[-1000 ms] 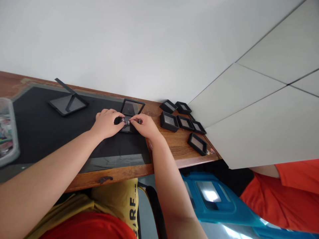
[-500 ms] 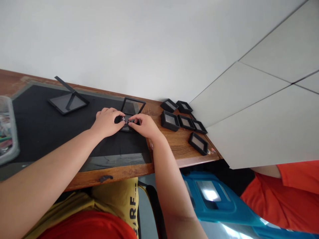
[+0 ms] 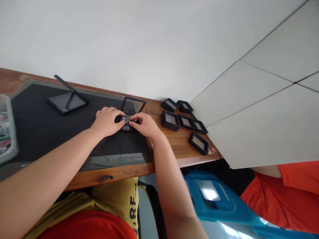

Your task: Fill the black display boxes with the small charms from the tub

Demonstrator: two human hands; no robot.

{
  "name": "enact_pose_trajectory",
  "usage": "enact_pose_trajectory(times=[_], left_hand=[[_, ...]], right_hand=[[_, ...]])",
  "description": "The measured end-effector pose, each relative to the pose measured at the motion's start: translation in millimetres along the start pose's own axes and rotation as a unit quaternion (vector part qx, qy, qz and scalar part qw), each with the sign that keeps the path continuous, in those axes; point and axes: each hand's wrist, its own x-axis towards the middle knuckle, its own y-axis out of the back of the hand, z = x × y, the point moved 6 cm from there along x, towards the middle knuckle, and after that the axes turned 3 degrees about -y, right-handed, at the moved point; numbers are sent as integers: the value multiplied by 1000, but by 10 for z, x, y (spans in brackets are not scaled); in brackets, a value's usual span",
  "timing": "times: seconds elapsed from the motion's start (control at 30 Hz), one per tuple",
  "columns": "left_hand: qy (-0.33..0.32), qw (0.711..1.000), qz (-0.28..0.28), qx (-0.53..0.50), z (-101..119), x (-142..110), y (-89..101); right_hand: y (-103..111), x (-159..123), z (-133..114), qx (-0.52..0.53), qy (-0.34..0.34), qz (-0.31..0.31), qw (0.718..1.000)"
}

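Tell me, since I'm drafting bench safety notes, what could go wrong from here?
1. The small shiny item between the left hand and right hand might slip; how firmly it is held is hard to tell.
2. The raised lid stands just beyond the hands, so a knock might tip it down onto them.
3. The black case closest to the table edge could fall if bumped.

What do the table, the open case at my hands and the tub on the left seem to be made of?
Table: wood, slightly glossy, with brown grain. Open case: probably matte black plastic, by its thin, even rim; raised panel see-through, perhaps film. Tub: likely plastic, by its cloudy, translucent walls.
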Motion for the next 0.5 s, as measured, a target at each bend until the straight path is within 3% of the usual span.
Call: enact_pose_trajectory(times=[0.5], left_hand=[[4,1000,4,2,-3,-5,12]], right_hand=[[-39,26,-10,-2,-35,-23,999]])
